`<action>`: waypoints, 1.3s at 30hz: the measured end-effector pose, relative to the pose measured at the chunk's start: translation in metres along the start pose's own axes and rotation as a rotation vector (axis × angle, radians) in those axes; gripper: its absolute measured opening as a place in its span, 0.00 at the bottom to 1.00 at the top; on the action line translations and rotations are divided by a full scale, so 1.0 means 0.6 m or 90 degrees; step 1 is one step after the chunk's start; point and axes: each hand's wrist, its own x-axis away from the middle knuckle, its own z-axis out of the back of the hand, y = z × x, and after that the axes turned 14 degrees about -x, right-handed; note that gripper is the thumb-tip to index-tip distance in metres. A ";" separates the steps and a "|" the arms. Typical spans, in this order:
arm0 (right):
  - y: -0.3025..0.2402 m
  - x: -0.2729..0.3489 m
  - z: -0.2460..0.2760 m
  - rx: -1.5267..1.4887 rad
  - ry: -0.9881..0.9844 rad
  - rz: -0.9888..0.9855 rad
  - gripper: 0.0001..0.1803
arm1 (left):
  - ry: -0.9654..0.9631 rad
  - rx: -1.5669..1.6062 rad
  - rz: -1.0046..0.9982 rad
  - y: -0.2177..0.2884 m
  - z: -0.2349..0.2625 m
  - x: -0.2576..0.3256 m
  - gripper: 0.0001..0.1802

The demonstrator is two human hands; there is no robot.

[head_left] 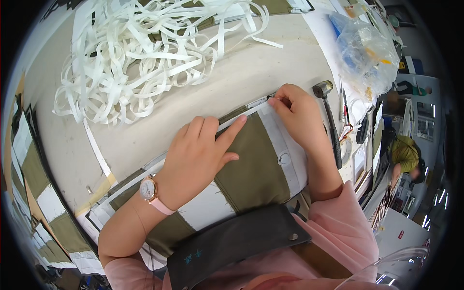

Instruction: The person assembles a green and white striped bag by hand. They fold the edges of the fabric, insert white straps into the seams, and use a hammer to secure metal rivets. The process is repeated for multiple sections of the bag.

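An olive-green and white fabric panel [253, 166] lies in front of me, with a narrow white tape [253, 110] running along its far edge. My left hand [195, 150] rests on the panel, fingers apart, its index finger stretched out along the tape. At the panel's far right corner my right hand [295, 111] has thumb and index finger pinched together on the end of the tape. What exactly sits between those fingertips is partly hidden. A grey strip with a round snap [283, 158] runs down the panel's right side.
Loose white tape [140, 63] lies in a big tangle at the far left. A hammer [328, 116] lies right of my right hand, near a clear plastic bag [365, 53]. More olive-and-white panels [48, 198] are at the left. Another person [406, 154] is at the far right.
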 end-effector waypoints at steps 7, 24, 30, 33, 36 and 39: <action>-0.003 -0.001 -0.010 0.050 0.032 0.020 0.08 | -0.020 -0.042 0.006 0.010 -0.007 -0.044 0.33; 0.030 0.052 -0.014 0.171 0.052 0.338 0.18 | 0.131 -0.013 -0.030 0.010 -0.047 -0.059 0.28; 0.018 0.050 -0.001 0.146 -0.039 0.251 0.21 | 0.128 -0.013 -0.022 0.006 -0.050 -0.055 0.28; 0.022 0.073 -0.031 0.253 -0.001 0.349 0.22 | 0.119 -0.046 -0.018 0.010 -0.045 -0.048 0.30; 0.038 0.069 -0.031 0.207 0.014 0.340 0.24 | 0.104 -0.080 -0.009 0.020 -0.032 -0.029 0.34; 0.047 0.067 -0.032 0.155 0.034 0.365 0.25 | 0.009 -0.112 0.063 0.017 -0.008 0.057 0.36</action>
